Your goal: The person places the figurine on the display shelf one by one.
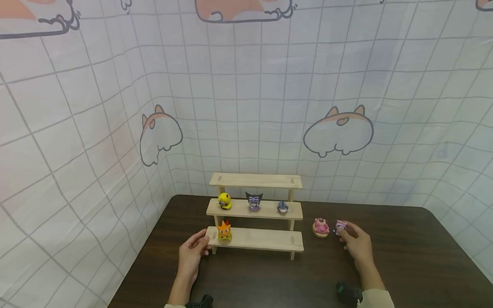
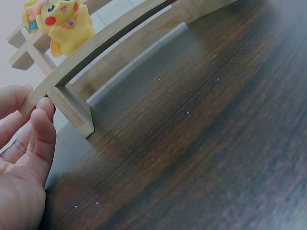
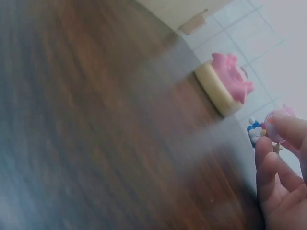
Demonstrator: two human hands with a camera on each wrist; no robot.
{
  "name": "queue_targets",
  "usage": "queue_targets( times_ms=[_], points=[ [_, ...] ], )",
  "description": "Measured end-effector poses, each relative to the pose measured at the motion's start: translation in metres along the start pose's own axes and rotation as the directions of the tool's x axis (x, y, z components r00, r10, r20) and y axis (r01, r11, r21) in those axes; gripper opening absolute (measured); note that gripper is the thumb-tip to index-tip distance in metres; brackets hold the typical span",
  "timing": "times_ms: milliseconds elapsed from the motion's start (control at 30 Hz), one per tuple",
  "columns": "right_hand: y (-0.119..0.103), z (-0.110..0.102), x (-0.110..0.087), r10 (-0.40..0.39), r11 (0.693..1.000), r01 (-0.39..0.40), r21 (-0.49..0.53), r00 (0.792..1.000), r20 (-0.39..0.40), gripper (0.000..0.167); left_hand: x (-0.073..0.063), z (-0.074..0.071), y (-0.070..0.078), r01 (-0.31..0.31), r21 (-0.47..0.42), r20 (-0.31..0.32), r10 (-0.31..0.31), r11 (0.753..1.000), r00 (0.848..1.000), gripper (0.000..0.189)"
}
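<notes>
My left hand (image 1: 191, 255) pinches the left end of the lowest board of a wooden three-tier display shelf (image 1: 264, 240). In the left wrist view, the thumb lies on the edge and the fingers underneath. On that board's left end sits a yellow figurine with an orange hood (image 1: 224, 232). At the right, my right hand (image 1: 359, 245) holds a small pink-and-purple figurine (image 1: 340, 226) between thumb and fingers, which partly hide it. Blue and white flower-like bits (image 3: 255, 132) show on it in the right wrist view. Left of it, a pink figurine on a cream round base (image 1: 321, 227) stands on the table.
On the middle board stand a yellow figurine (image 1: 225, 201), a black-and-purple eared figurine (image 1: 254, 202) and a grey-blue figurine (image 1: 282, 207). The dark wooden table (image 1: 274, 286) meets a white grid-patterned cloth (image 1: 247, 127) behind and at the sides.
</notes>
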State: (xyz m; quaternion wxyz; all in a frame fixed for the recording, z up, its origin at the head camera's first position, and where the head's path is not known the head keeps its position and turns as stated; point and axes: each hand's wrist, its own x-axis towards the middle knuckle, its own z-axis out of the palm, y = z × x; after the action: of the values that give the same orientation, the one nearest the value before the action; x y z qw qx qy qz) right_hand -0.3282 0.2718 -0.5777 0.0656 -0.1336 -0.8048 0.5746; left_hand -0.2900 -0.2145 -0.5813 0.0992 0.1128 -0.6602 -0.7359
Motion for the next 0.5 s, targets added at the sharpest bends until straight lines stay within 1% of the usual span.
queue_targets(
  times_ms=[200, 300, 500],
  points=[
    [0.0, 0.003, -0.005, 0.009, 0.998, -0.005, 0.067, 0.998, -0.065, 0.059, 0.0, -0.001, 0.0, 0.005, -0.008, 0.004, -0.005, 1.0, 1.0, 0.04],
    [-0.001, 0.003, -0.009, 0.015, 0.995, -0.006, 0.102, 0.996, -0.083, 0.061, 0.0, -0.002, 0.0, 0.014, -0.012, 0.006, -0.014, 1.0, 1.0, 0.04],
    [-0.004, 0.004, -0.015, 0.034, 0.982, -0.013, 0.187, 0.993, -0.114, 0.06, 0.002, -0.002, 0.0, 0.013, -0.001, 0.0, -0.013, 1.0, 1.0, 0.041]
  ],
)
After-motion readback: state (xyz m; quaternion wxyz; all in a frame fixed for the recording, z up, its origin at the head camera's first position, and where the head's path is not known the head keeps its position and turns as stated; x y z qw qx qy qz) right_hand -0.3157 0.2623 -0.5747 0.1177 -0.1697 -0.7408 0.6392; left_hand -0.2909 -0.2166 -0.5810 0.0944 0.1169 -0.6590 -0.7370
